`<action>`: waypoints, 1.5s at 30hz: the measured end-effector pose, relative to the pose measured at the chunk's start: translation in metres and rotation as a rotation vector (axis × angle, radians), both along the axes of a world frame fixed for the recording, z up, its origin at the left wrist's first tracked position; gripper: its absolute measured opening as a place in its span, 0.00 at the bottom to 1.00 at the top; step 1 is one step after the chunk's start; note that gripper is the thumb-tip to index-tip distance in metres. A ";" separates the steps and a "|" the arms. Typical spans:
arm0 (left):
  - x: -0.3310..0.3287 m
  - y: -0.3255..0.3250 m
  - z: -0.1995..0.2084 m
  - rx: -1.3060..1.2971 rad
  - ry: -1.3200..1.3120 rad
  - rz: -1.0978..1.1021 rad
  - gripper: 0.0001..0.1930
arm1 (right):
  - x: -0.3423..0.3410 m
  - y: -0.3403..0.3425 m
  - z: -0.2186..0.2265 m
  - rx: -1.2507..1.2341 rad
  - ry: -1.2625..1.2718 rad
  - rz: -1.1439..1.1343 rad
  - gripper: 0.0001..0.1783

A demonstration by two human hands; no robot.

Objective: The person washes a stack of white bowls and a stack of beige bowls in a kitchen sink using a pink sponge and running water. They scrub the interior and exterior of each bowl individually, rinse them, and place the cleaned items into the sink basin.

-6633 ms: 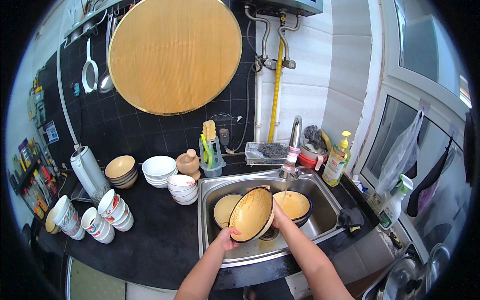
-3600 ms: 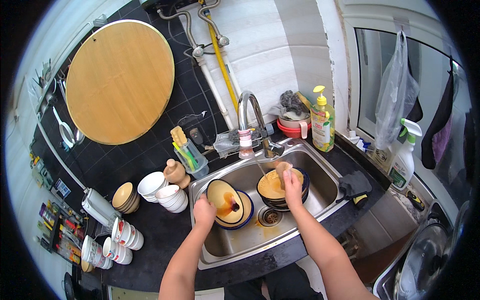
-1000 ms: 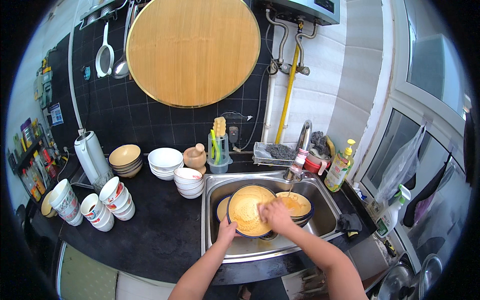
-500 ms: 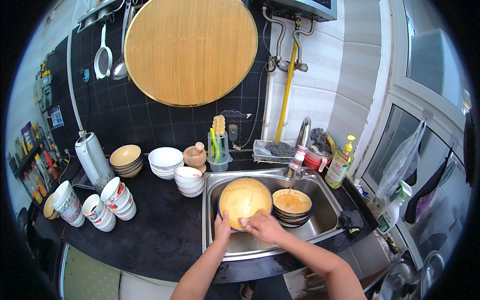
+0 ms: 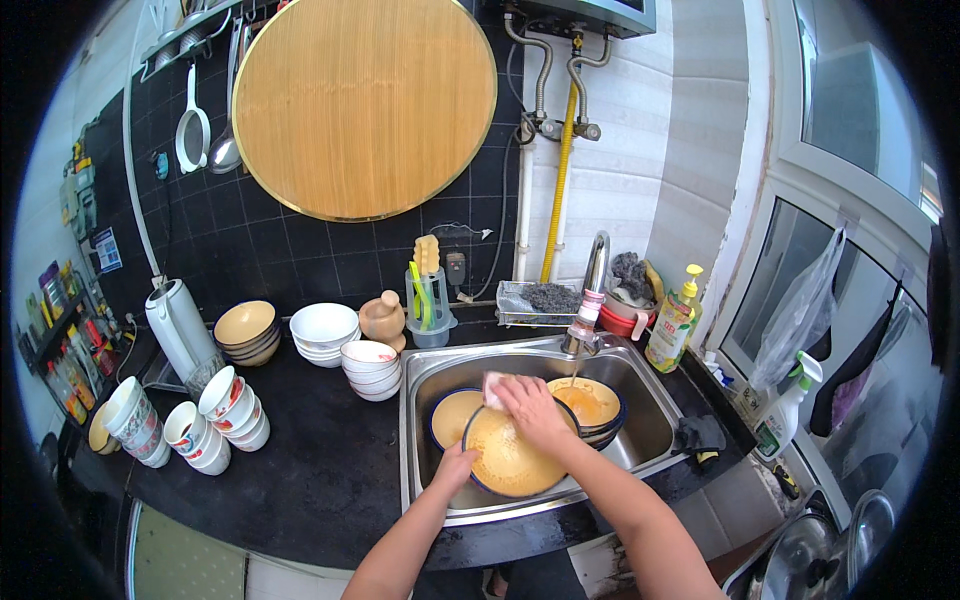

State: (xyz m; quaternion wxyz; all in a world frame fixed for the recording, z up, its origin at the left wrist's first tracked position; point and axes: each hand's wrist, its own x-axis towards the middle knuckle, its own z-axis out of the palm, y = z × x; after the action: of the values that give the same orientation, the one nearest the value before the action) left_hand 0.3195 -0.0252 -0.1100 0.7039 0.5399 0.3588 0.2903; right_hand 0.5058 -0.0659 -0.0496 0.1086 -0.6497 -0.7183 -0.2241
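Observation:
Over the sink [image 5: 410, 470] I hold a yellow bowl [image 5: 515, 462] with a dark rim, tilted so that its wet inside shows. My left hand [image 5: 458, 468] grips its left edge, thumb on the rim. At the far rim, my right hand [image 5: 535, 412] presses a pale pinkish cloth or sponge [image 5: 493, 388] to the bowl; its exact kind is hard to tell. Behind, partly covered, another yellow bowl [image 5: 447, 412] sits in the sink's left side. A stack of similar bowls [image 5: 598, 398] stands at the right under the faucet [image 5: 597, 270], with water in the top one.
Left of the sink stand stacked white bowls [image 5: 370, 370], more yellow bowls [image 5: 247, 325], patterned cups or bowls [image 5: 235, 405], a wooden mortar [image 5: 383, 318] and a utensil holder [image 5: 430, 315]. At the right are a soap bottle [image 5: 673, 325], a dark cloth [image 5: 700, 435] and a spray bottle [image 5: 785, 415].
The held bowl has come nearer and to the right, uncovering another bowl behind it. My right hand has shifted from the bowl's near inside to its far rim. The view has turned slightly.

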 end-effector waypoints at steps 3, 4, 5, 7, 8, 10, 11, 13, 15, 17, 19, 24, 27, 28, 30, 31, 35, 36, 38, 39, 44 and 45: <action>0.005 0.004 -0.021 0.169 -0.054 0.046 0.15 | 0.004 0.005 0.008 -0.029 0.250 -0.071 0.19; 0.004 0.003 -0.017 0.153 -0.058 0.057 0.14 | 0.008 0.004 0.009 -0.048 0.345 -0.077 0.19; 0.004 0.002 -0.015 0.138 -0.062 0.067 0.14 | 0.011 0.003 0.012 -0.067 0.441 -0.083 0.18; 0.003 0.003 -0.014 0.187 -0.019 0.130 0.13 | 0.018 -0.002 0.017 -0.092 0.649 -0.217 0.19; 0.002 0.003 -0.014 0.211 0.003 0.162 0.13 | 0.023 -0.004 0.018 -0.121 0.740 -0.277 0.19; 0.003 0.007 -0.014 0.131 -0.091 0.256 0.12 | 0.037 -0.010 0.016 -0.142 0.930 -0.324 0.20; 0.003 0.010 -0.016 0.090 -0.138 0.302 0.12 | 0.037 -0.013 0.010 -0.141 1.153 -0.285 0.21; 0.005 0.016 -0.023 0.116 -0.194 0.389 0.13 | 0.033 -0.024 -0.008 -0.125 1.597 -0.197 0.24; 0.005 0.013 -0.015 0.165 -0.153 0.451 0.15 | 0.027 -0.034 -0.023 -0.283 1.560 -0.248 0.25; 0.007 0.017 -0.021 0.312 -0.184 0.492 0.15 | 0.017 -0.038 -0.046 -0.145 1.563 -0.091 0.23; 0.007 0.013 -0.013 0.299 -0.203 0.442 0.16 | 0.016 -0.039 -0.054 -0.043 1.483 -0.107 0.22; 0.004 -0.008 0.025 0.041 -0.137 0.014 0.21 | 0.023 -0.044 -0.042 0.217 1.424 -0.363 0.17; 0.006 -0.005 0.014 0.129 -0.088 0.008 0.24 | 0.043 -0.045 -0.045 0.308 1.416 -0.397 0.16; 0.005 -0.003 0.010 0.184 -0.059 -0.004 0.25 | 0.050 -0.046 -0.038 0.285 1.401 -0.431 0.16; 0.003 -0.002 0.010 0.185 -0.042 0.033 0.24 | 0.062 -0.052 -0.015 0.208 1.457 -0.462 0.15; 0.005 -0.002 0.012 0.190 -0.037 0.041 0.23 | 0.084 -0.046 -0.029 0.190 1.580 -0.517 0.15; 0.001 0.005 0.002 0.152 -0.058 0.148 0.20 | 0.117 -0.049 -0.029 0.273 1.530 -0.542 0.15; 0.001 0.007 0.001 0.133 -0.066 0.178 0.18 | 0.123 -0.054 -0.024 0.218 1.473 -0.657 0.22; 0.002 0.010 -0.005 0.122 -0.039 0.200 0.16 | 0.137 -0.061 -0.028 0.217 1.436 -0.712 0.24; 0.002 0.012 -0.009 0.116 -0.026 0.210 0.15 | 0.142 -0.066 -0.029 0.212 1.420 -0.742 0.25; 0.000 0.017 -0.016 0.079 0.014 0.260 0.13 | 0.132 -0.083 -0.020 0.161 1.274 -0.909 0.25; -0.001 0.017 -0.017 0.066 0.013 0.269 0.12 | 0.132 -0.085 -0.020 0.181 1.278 -0.916 0.25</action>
State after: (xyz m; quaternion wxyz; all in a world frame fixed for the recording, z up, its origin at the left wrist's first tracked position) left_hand 0.3190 -0.0081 -0.1267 0.6382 0.5117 0.4226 0.3902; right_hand 0.6377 -0.1508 -0.0697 0.4494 -0.8723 -0.1566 0.1122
